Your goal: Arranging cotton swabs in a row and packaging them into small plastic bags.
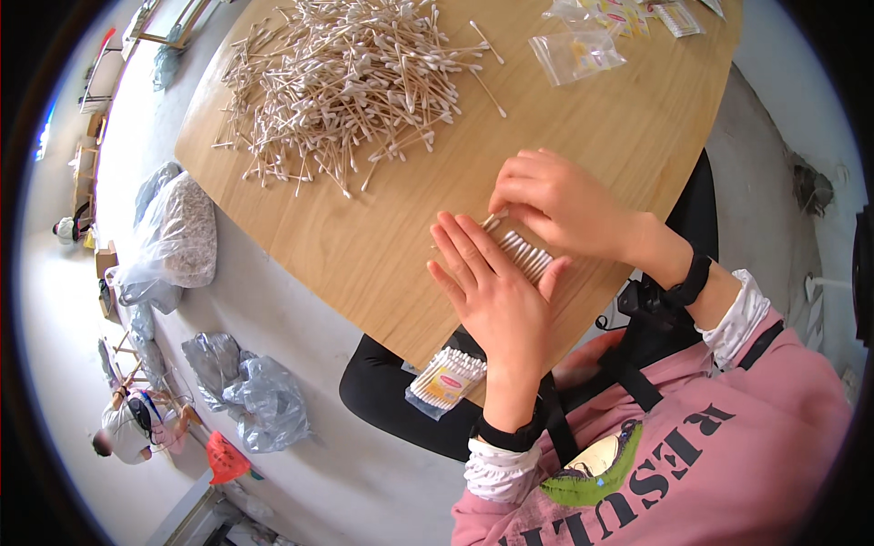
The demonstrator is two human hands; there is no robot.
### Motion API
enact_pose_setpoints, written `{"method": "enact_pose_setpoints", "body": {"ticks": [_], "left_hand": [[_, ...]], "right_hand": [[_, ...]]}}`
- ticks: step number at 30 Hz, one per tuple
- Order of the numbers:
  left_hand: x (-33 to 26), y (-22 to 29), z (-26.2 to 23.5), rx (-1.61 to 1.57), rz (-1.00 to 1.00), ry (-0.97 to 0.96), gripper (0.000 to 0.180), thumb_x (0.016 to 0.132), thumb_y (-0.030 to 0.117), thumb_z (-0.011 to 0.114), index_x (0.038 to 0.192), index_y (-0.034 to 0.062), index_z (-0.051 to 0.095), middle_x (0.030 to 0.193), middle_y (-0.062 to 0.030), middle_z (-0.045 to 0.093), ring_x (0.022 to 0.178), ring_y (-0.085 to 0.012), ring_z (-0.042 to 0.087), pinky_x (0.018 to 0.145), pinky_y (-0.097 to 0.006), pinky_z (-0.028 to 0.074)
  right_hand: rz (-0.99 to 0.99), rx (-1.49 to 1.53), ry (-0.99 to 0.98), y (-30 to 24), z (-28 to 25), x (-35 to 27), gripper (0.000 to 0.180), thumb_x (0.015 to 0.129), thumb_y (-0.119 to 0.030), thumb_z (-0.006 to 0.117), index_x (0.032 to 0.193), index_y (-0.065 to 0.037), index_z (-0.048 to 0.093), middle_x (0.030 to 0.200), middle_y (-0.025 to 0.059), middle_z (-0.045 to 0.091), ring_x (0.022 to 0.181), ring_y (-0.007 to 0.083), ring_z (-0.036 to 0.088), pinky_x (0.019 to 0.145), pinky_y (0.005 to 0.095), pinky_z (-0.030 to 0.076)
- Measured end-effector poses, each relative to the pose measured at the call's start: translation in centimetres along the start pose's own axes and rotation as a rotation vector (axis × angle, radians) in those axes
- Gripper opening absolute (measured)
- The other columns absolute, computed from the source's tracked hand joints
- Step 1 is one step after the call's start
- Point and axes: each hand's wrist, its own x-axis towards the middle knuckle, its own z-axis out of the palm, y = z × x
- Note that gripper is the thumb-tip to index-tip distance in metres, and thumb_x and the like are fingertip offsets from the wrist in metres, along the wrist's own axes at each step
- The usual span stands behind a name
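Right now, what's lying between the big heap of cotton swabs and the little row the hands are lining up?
In the head view, only bare wooden table separates the heap of cotton swabs from the small row between the left hand and right hand.

You see white-tipped tan swabs [341, 82], light wood-grain table [364, 246], pink sleeve [774, 400], grey floor [273, 300], black wristbands [689, 280].

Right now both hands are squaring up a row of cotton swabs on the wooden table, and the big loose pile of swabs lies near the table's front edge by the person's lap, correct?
Not quite. The head view shows the left hand and right hand on the row of cotton swabs on the wooden table, but the loose pile lies at the far side.
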Motion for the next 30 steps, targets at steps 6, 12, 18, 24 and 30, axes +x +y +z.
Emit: {"method": "enact_pose_setpoints", "body": {"ticks": [6, 12, 18, 24, 30], "left_hand": [[0.9, -0.3, 0.1, 0.027, 0.012, 0.025, 0.119, 0.082, 0.074, 0.056, 0.152, -0.0132, 0.017, 0.162, -0.0295, 0.015, 0.153, -0.0387, 0.01, 0.122, -0.053, 0.009], [-1.2, 0.3, 0.4, 0.004, -0.02, -0.001, 0.12, 0.082, 0.074, 0.058, 0.153, -0.0132, 0.015, 0.162, -0.0292, 0.013, 0.153, -0.0402, 0.009, 0.123, -0.052, 0.009], [-1.8, 0.8, 0.2, 0.014, -0.025, -0.03, 0.12, 0.082, 0.074, 0.057, 0.153, -0.0137, 0.015, 0.162, -0.0298, 0.014, 0.153, -0.0406, 0.008, 0.123, -0.052, 0.009], [-2.1, 0.1, -1.4, -0.059, -0.064, -0.022, 0.104, 0.092, 0.069, 0.047, 0.155, -0.0082, 0.017, 0.163, -0.0257, 0.018, 0.153, -0.0388, 0.01, 0.123, -0.051, 0.007], [-1.5, -1.1, 1.0, -1.414, -0.215, 0.513, 0.079, 0.105, 0.059, 0.022, 0.16, 0.0038, 0.01, 0.166, -0.019, 0.012, 0.155, -0.0283, 0.007, 0.124, -0.044, 0.002]], "right_hand": [[-0.007, -0.019, 0.066, 0.3, 0.3, 0.4, 0.009, 0.08, -0.004, 0.071, 0.086, -0.004, 0.064, 0.09, 0.0073, 0.061, 0.086, 0.0281, 0.058, 0.075, 0.0383, 0.048], [-0.066, -0.142, 0.013, -0.6, -0.1, -1.1, 0.011, 0.079, -0.004, 0.071, 0.082, -0.004, 0.06, 0.087, 0.0075, 0.059, 0.084, 0.0284, 0.058, 0.074, 0.0395, 0.047], [0.053, -0.019, 0.056, -0.4, 0.0, -1.3, 0.01, 0.081, -0.002, 0.069, 0.084, -0.003, 0.06, 0.087, 0.0083, 0.059, 0.084, 0.0295, 0.057, 0.073, 0.0396, 0.047], [0.417, 0.358, -0.029, -1.4, -0.8, -0.5, 0.013, 0.095, -0.007, 0.062, 0.107, -0.002, 0.063, 0.112, 0.0063, 0.064, 0.105, 0.0182, 0.062, 0.09, 0.0349, 0.05], [0.403, 0.942, 0.233, -2.8, 2.8, -2.2, 0.055, 0.107, -0.041, 0.043, 0.137, 0.004, 0.046, 0.145, 0.0172, 0.048, 0.14, 0.0238, 0.042, 0.119, 0.0381, 0.031]]}}
